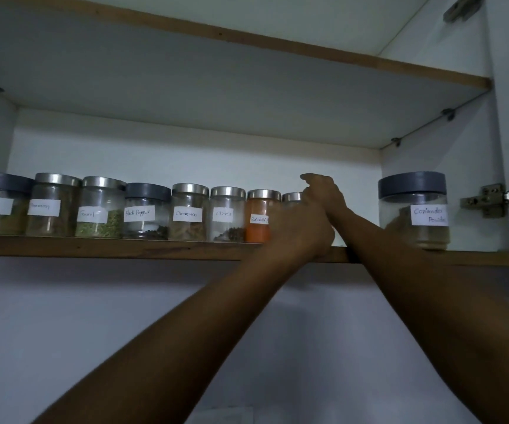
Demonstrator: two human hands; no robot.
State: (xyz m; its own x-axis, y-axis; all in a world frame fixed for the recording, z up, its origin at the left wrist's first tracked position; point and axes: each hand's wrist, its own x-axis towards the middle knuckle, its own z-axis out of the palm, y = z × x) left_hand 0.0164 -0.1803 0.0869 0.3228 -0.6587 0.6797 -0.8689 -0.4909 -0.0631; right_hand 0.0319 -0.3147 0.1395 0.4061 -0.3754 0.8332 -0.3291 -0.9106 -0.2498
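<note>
Head view, and the count first: nine jars on the one wooden shelf, eight in a tight row and one standing well apart. Three wear grey lids, six wear silver. Two hands are up there, both bare-armed.

The ninth in the count, the half-hidden jar, shows only a slice of silver lid; its label and contents are covered. It stands just at 3 o'clock of the red chilli jar, whose label is cut off by a knuckle. The far-left label is too blurred to read.

The left hand wraps round the half-hidden jar's body, back of the hand to the camera, fingers curled out of sight. The right hand sits at 1 o'clock of it, above the lid, fingers bent; whether it grips or merely touches, I cannot tell.

At 3 o'clock, apart, the coriander jar.
</note>
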